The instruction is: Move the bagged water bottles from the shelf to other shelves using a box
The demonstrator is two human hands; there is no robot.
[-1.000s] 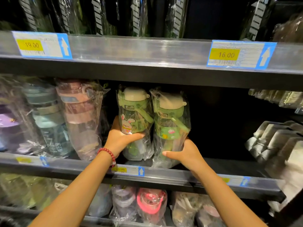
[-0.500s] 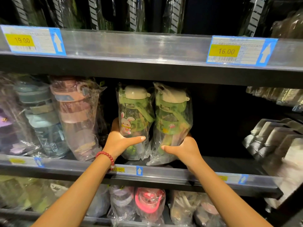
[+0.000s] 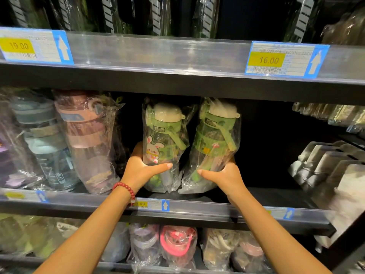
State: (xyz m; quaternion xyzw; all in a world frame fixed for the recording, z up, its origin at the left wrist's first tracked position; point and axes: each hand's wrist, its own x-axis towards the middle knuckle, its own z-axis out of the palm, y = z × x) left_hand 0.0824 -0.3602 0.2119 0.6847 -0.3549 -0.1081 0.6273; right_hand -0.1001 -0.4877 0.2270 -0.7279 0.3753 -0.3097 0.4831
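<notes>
My left grip (image 3: 145, 171) wraps the lower body of the green bottle with the rabbit print (image 3: 163, 143), thumb across the front, fingers curled out of sight behind the bag. My right grip (image 3: 221, 175) holds the second green bottle (image 3: 216, 143) the same way, low down, thumb pressing the loose plastic. Both bottles stand side by side between my hands, the bags nearly touching, their bases at or just above the shelf (image 3: 197, 209); I cannot tell if they have cleared it.

The film is slick and baggy, so I judge the squeeze should land on the hard bottle inside, not on the slack plastic. Drawing both straight toward me, kept upright, should carry the caps clear of the upper shelf (image 3: 158, 76) above my hands and the bases over the front lip.

Just left of my left grip lean a pink bagged bottle (image 3: 87, 135) and a blue one (image 3: 45, 139); I should not drag their bags along. The box is not in view
</notes>
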